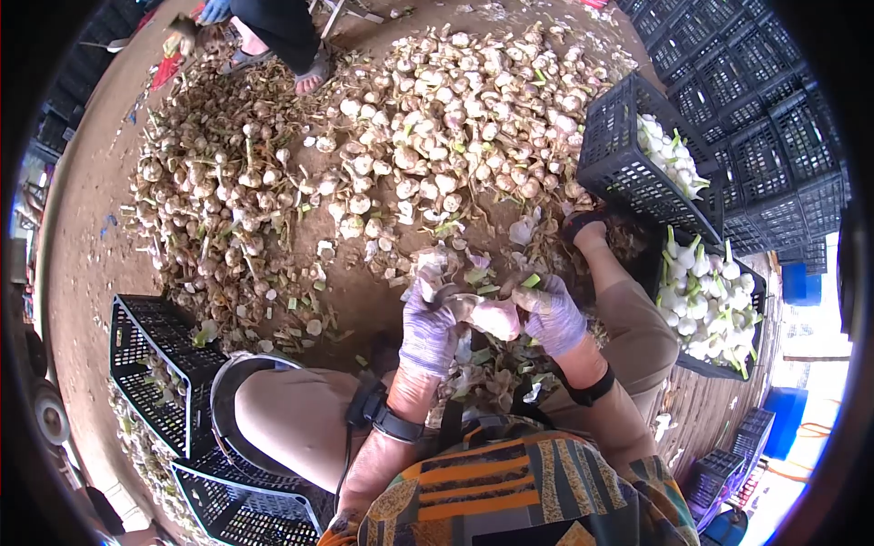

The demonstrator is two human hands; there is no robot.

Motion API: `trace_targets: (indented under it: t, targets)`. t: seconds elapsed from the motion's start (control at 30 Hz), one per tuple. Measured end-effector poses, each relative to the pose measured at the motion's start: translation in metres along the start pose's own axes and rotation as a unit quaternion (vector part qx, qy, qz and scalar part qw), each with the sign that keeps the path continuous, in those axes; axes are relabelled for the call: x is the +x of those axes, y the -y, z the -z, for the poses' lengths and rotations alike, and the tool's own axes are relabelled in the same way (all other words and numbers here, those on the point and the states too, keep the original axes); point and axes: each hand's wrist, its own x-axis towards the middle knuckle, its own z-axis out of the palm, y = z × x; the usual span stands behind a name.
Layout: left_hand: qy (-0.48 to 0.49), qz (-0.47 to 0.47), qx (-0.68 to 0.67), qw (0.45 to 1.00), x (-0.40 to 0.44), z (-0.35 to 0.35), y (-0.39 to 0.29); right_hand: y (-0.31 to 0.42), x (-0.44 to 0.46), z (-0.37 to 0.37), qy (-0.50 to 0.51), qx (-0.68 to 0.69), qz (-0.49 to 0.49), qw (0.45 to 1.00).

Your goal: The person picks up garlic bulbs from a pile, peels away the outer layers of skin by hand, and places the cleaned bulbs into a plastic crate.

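Observation:
A garlic bulb [496,319] with pinkish skin is between my two gloved hands, in front of my lap. My left hand [428,326] is closed around a tool with a dark curved part, whose pale end touches the bulb. The fingers of my right hand [551,316] pinch the bulb's stem, which has a green cut end. Both gloves are pale purple and soiled. Loose peel and green stem pieces [496,382] lie below the hands, between my legs.
Garlic heaps [455,118] cover the floor ahead. White bulbs fill black crates [605,155] at the right, near stacked crates [765,136]. More black crates [150,341] stand at the lower left. Another person's foot [312,73] rests beyond the heap.

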Motion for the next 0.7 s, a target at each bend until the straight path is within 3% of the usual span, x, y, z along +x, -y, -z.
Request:
trace_targets:
  t: [0.03,0.13,0.23,0.27,0.33,0.37,0.4,0.43,0.5,0.53,0.6,0.67,0.7]
  targets:
    - [-0.024,-0.014,0.004,1.0,-0.002,-0.01,-0.007,0.005,-0.001,-0.017,-0.026,-0.004,0.05,0.998]
    - [-0.075,-0.018,0.014,0.997,-0.007,-0.027,-0.018,0.001,0.002,-0.008,-0.076,-0.036,0.055,0.995]
    - [-0.01,0.025,0.156,0.987,-0.016,-0.03,-0.025,-0.006,0.003,0.004,-0.1,-0.083,0.016,0.991]
    - [0.039,-0.012,0.175,0.984,-0.019,-0.028,-0.02,-0.009,0.004,0.01,-0.122,-0.135,-0.016,0.983]
    - [0.105,-0.002,0.269,0.958,-0.023,-0.022,-0.02,-0.003,0.008,-0.002,-0.124,-0.106,0.001,0.987]
    - [0.094,0.043,0.217,0.971,-0.028,-0.024,-0.019,-0.001,0.01,-0.007,-0.145,-0.081,0.032,0.986]
    - [0.121,0.027,0.257,0.958,-0.032,-0.028,-0.024,0.002,0.011,-0.009,-0.167,-0.055,0.063,0.982]
    - [0.114,0.062,0.267,0.955,-0.034,-0.022,-0.023,0.005,0.015,-0.008,-0.17,0.026,0.023,0.985]
    - [0.093,0.147,0.293,0.94,-0.031,-0.007,-0.022,0.005,0.016,0.019,-0.194,-0.025,0.031,0.98]
    - [0.061,0.145,0.354,0.922,-0.023,0.003,-0.015,0.007,0.014,0.024,-0.216,-0.074,0.033,0.973]
    - [0.019,0.173,0.279,0.944,-0.016,0.002,-0.015,0.011,0.007,0.014,-0.226,-0.068,0.013,0.972]
    - [0.016,0.153,0.116,0.981,-0.013,-0.014,-0.01,0.011,0.0,-0.004,-0.179,-0.184,0.082,0.963]
    - [-0.037,0.145,0.18,0.972,-0.011,-0.015,-0.006,0.011,-0.002,-0.004,-0.144,-0.244,0.092,0.954]
